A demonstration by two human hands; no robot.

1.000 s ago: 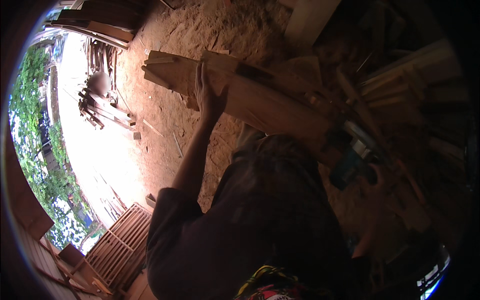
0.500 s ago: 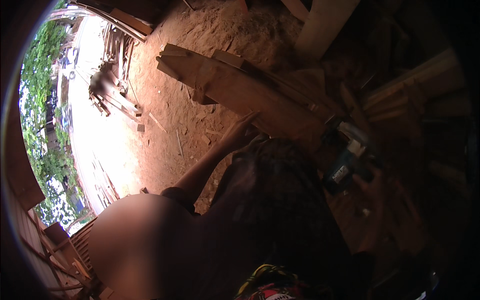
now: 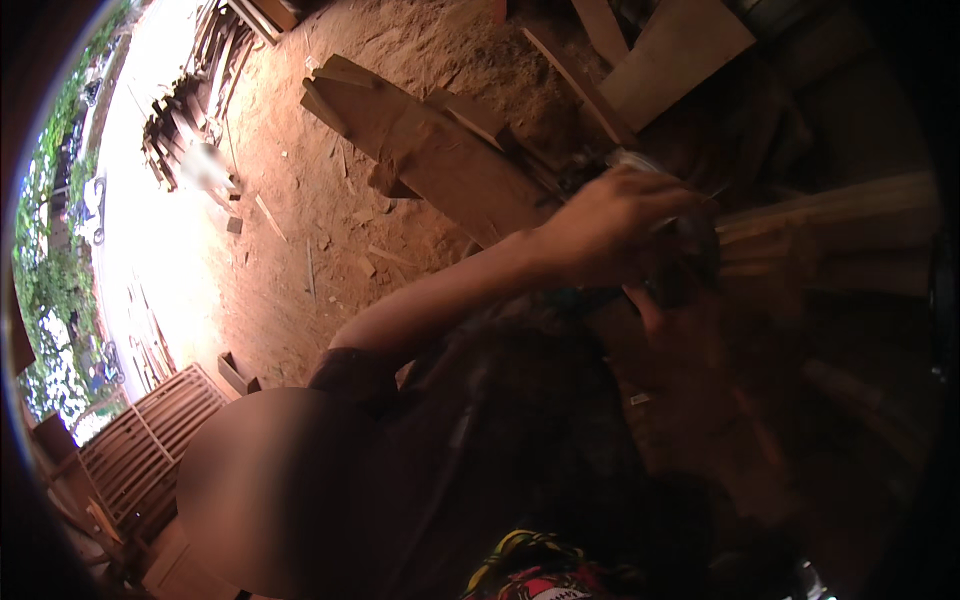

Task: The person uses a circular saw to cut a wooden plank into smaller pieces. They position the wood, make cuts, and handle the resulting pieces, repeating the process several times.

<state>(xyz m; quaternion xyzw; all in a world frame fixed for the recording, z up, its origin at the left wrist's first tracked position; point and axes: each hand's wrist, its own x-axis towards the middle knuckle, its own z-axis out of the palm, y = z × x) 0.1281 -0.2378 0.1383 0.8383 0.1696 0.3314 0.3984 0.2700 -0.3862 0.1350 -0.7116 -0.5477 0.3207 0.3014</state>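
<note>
My left arm reaches up across the middle of the view. My left hand point(image 3: 610, 222) is curled around the top of a dark power tool point(image 3: 688, 262) that rests at the near end of a stack of long wooden planks point(image 3: 430, 150). Just below the tool, in deep shadow, a dim shape looks like part of my right hand point(image 3: 645, 310). Whether it holds anything cannot be made out. My dark shirt fills the lower middle of the view.
The red dirt floor point(image 3: 330, 250) is strewn with wood chips and offcuts. More boards point(image 3: 680, 50) lean at the top right, and timber point(image 3: 830, 230) is stacked at the right. A slatted wooden frame point(image 3: 150, 440) lies at the lower left. A pile of sticks point(image 3: 180, 130) lies in sunlight.
My left hand has left the plank stack, swung right and closed on the power tool. The view has tilted and moved closer to the planks.
</note>
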